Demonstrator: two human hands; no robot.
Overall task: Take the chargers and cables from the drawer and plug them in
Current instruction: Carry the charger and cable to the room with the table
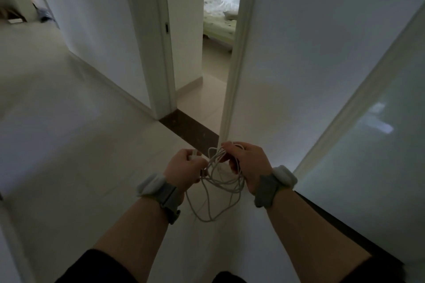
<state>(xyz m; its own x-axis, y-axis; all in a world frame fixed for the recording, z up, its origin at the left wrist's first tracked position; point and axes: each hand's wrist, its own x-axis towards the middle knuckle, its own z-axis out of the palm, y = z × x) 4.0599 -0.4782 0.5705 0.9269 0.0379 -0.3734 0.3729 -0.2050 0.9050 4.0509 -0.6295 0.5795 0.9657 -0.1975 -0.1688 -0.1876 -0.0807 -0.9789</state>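
- White cables (pixel 218 188): thin, smooth, rubbery-looking sheath with a faint sheen, hanging in loose loops between the left hand (pixel 184 169) and the right hand (pixel 247 163).
- White charger block (pixel 192 157): looks like smooth hard plastic; mostly hidden by fingers.
- Wristbands (pixel 268 190): grey matt woven fabric straps, each with a white, soft-looking padded piece.
- Sleeves (pixel 92 269): dark matt cloth.
- Floor tiles (pixel 69 140): pale, polished, glossy, reflecting light.
- Threshold strip (pixel 190 130): dark brown speckled stone, polished.
- Walls (pixel 322 41): white, smooth, matt paint.
- Door frame (pixel 158 41): white, smooth, slight satin sheen.
- Bedding (pixel 218 16): pale, crumpled printed cloth.
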